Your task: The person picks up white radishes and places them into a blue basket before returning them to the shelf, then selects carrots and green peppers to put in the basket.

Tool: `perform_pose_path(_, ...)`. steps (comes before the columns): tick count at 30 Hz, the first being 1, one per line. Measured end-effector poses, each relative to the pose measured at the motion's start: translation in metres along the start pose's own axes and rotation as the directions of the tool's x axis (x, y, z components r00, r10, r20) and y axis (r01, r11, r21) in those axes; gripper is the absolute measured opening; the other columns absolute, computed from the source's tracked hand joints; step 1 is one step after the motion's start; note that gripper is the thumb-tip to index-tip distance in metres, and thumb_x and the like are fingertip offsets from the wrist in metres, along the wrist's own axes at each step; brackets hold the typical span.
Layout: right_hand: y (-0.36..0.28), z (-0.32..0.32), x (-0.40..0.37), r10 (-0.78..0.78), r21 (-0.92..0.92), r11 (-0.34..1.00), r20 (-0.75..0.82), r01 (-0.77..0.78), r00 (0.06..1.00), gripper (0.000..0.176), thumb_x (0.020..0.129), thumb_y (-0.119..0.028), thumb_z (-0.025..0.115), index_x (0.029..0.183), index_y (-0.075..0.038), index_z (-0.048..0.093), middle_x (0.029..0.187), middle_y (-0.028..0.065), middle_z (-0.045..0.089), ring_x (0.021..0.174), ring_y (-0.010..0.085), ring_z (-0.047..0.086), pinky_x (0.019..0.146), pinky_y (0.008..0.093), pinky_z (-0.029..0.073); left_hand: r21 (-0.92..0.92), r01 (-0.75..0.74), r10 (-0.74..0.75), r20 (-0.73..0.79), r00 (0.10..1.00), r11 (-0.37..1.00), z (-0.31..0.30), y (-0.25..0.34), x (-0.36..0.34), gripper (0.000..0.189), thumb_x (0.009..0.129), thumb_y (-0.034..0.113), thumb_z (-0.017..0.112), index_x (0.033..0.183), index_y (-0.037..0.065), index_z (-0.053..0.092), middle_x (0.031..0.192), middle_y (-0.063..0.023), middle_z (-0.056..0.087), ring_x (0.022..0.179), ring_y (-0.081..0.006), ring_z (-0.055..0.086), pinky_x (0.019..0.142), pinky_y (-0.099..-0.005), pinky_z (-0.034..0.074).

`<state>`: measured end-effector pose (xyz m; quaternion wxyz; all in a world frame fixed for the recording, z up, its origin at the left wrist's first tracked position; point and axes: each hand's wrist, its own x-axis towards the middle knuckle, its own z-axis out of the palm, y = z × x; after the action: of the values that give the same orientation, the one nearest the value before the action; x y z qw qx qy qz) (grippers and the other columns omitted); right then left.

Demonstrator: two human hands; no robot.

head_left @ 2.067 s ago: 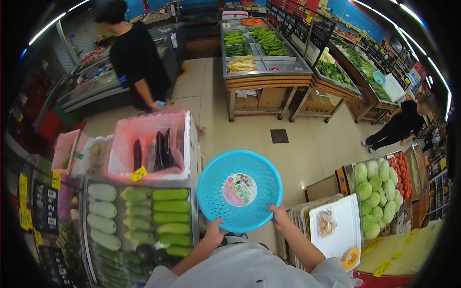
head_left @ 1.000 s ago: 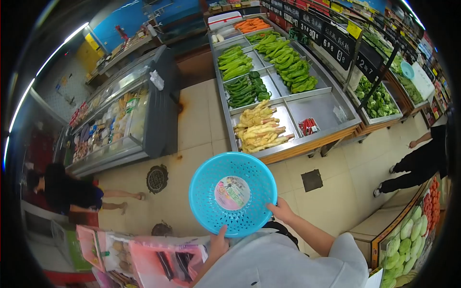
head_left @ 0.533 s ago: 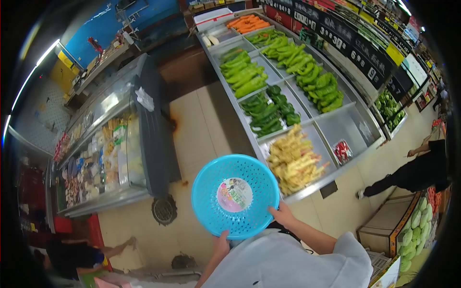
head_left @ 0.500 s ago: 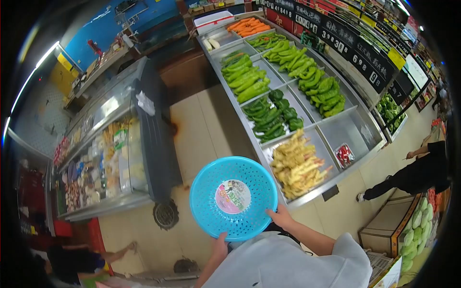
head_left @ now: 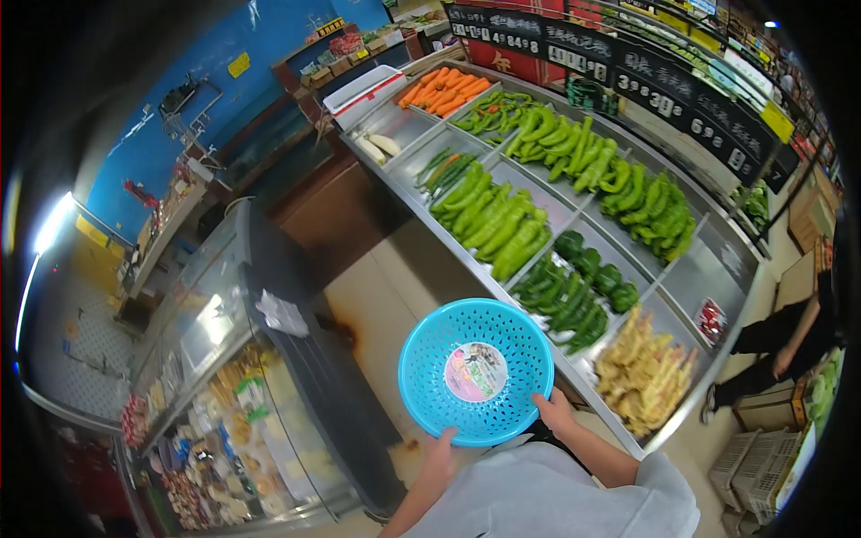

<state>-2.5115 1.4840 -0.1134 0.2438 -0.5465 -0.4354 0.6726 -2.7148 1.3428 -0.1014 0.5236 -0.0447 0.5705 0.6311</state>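
A round blue plastic colander (head_left: 421, 368) with a printed label (head_left: 476, 372) inside its bottom is held in front of my body. My left hand (head_left: 439, 457) grips its near rim, with the thumb on the edge. At the near right rim my right hand (head_left: 556, 411) holds it too, the thumb over the lip. The inside shows only the label. To the right of the colander stands a metal vegetable stand (head_left: 581, 384) split into compartments. Nearest on it are pale yellow ginger roots (head_left: 646, 372) and dark green peppers (head_left: 560, 300).
Light green peppers (head_left: 502, 220), curly green peppers (head_left: 650, 206), carrots (head_left: 446, 90) and white radishes (head_left: 384, 143) fill other compartments. Black price boards (head_left: 628, 81) run behind. A glass display counter (head_left: 287, 394) flanks the left. Another person (head_left: 780, 345) walks at the right, near grey crates (head_left: 758, 466).
The view has shifted as I moved forward along the stand, so the peppers appear nearer. Both hands keep hold of the colander. The other person at the right is in a different walking pose.
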Motion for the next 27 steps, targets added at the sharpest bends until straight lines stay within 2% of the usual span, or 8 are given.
perform_pose_path(2,-0.024,0.049,0.054,-0.002,-0.013,1.000,0.018,0.002,1.000,0.028,0.086,-0.017,0.056,0.107,0.001,0.062,0.094,0.0106,0.067,0.082,0.0173,0.064,0.074,0.0314,0.051,-0.066,-0.027,0.024,-0.048,0.999,0.997,-0.003,0.049,0.042,0.054,0.078,-0.002,0.052,0.129,0.008,0.039,0.119,-0.0098,0.053,0.106,-0.0259,0.056,0.080,-0.0442,0.054)
perform_pose_path(4,-0.040,0.098,0.100,-0.133,-0.116,0.983,0.104,0.145,0.986,0.029,0.086,-0.019,0.058,0.106,0.001,0.062,0.093,0.0121,0.067,0.083,0.0174,0.063,0.076,0.0314,0.050,-0.119,-0.025,0.020,-0.045,0.999,0.993,-0.016,0.105,0.072,0.054,0.077,-0.002,0.051,0.128,0.008,0.040,0.118,-0.0105,0.054,0.107,-0.0276,0.056,0.079,-0.0468,0.054)
perform_pose_path(8,-0.119,0.188,0.172,-0.225,-0.257,0.919,0.284,0.300,0.932,0.034,0.088,-0.027,0.061,0.106,0.001,0.061,0.085,0.0116,0.067,0.068,0.0168,0.064,0.064,0.0316,0.051,-0.198,-0.059,0.035,-0.124,0.992,0.978,-0.032,0.208,0.134,0.056,0.074,-0.002,0.050,0.129,0.008,0.040,0.119,-0.0125,0.054,0.107,-0.0309,0.057,0.082,-0.0503,0.052)
perform_pose_path(14,-0.221,0.315,0.272,-0.171,-0.336,0.870,0.481,0.361,0.860,0.036,0.089,-0.029,0.061,0.109,0.001,0.058,0.083,0.0109,0.066,0.067,0.0142,0.063,0.062,0.0292,0.051,-0.284,-0.145,0.105,-0.153,0.983,0.948,-0.065,0.333,0.251,0.059,0.072,-0.002,0.051,0.129,0.007,0.040,0.120,-0.0152,0.054,0.106,-0.0323,0.058,0.083,-0.0511,0.052)
perform_pose_path(21,-0.290,0.443,0.374,-0.130,-0.264,0.943,0.270,0.203,0.954,0.031,0.090,-0.025,0.060,0.107,0.001,0.057,0.087,0.0084,0.066,0.069,0.0130,0.061,0.062,0.0273,0.051,-0.238,-0.057,0.060,0.003,0.998,0.970,-0.085,0.484,0.409,0.054,0.073,0.001,0.053,0.126,0.005,0.042,0.115,-0.0129,0.056,0.096,-0.0296,0.062,0.067,-0.0422,0.055)
perform_pose_path(22,-0.303,0.459,0.383,-0.037,-0.210,0.974,0.220,0.085,0.975,0.030,0.090,-0.025,0.060,0.108,0.000,0.057,0.087,0.0065,0.065,0.072,0.0132,0.060,0.063,0.0262,0.052,-0.222,-0.032,0.037,0.018,0.999,0.974,-0.089,0.508,0.427,0.054,0.073,0.001,0.053,0.126,0.005,0.042,0.115,-0.0129,0.056,0.096,-0.0296,0.062,0.067,-0.0422,0.055)
perform_pose_path(25,-0.347,0.496,0.414,-0.035,-0.201,0.977,0.174,0.071,0.984,0.030,0.093,-0.028,0.056,0.109,-0.003,0.056,0.092,0.0063,0.063,0.076,0.0133,0.060,0.066,0.0263,0.051,-0.079,0.011,0.001,0.142,0.990,0.997,-0.077,0.582,0.487,0.050,0.077,0.000,0.051,0.125,0.007,0.041,0.115,-0.0123,0.055,0.101,-0.0297,0.059,0.074,-0.0487,0.055)
perform_pose_path(27,-0.362,0.506,0.443,0.006,-0.099,0.995,0.271,0.022,0.963,0.034,0.096,-0.032,0.049,0.111,-0.003,0.055,0.096,0.0074,0.062,0.082,0.0140,0.061,0.070,0.0272,0.051,-0.035,0.029,-0.023,0.154,0.988,0.999,-0.077,0.620,0.530,0.051,0.077,0.000,0.051,0.126,0.009,0.041,0.117,-0.0116,0.054,0.103,-0.0293,0.058,0.074,-0.0493,0.054)
